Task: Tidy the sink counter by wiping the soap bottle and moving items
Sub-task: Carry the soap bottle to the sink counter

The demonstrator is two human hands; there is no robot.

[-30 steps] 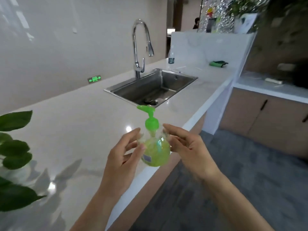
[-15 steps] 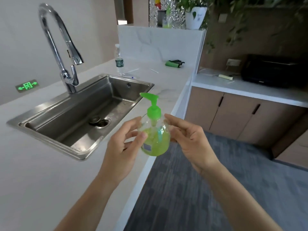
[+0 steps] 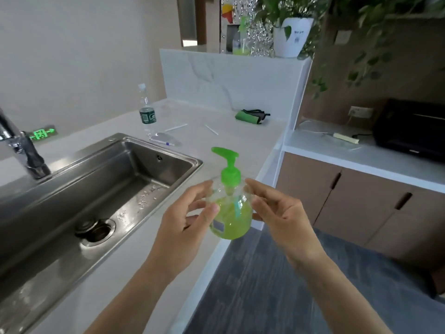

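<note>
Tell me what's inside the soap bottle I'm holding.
Green liquid fills the lower part of the soap bottle, and a pump tube dips into it. The left hand and right hand cover its sides.

Green soap bottle [image 3: 230, 213] upright between left hand [image 3: 185, 227] and right hand [image 3: 284, 218].

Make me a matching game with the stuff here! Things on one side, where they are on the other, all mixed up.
Things:
1. soap bottle
2. water bottle
3. white plant pot
4. black appliance

Places:
a. on top of the marble wall
b. on the lower counter
c. between the left hand and right hand
d. upright on the sink counter

Pairs: 1-c, 2-d, 3-a, 4-b.
</note>
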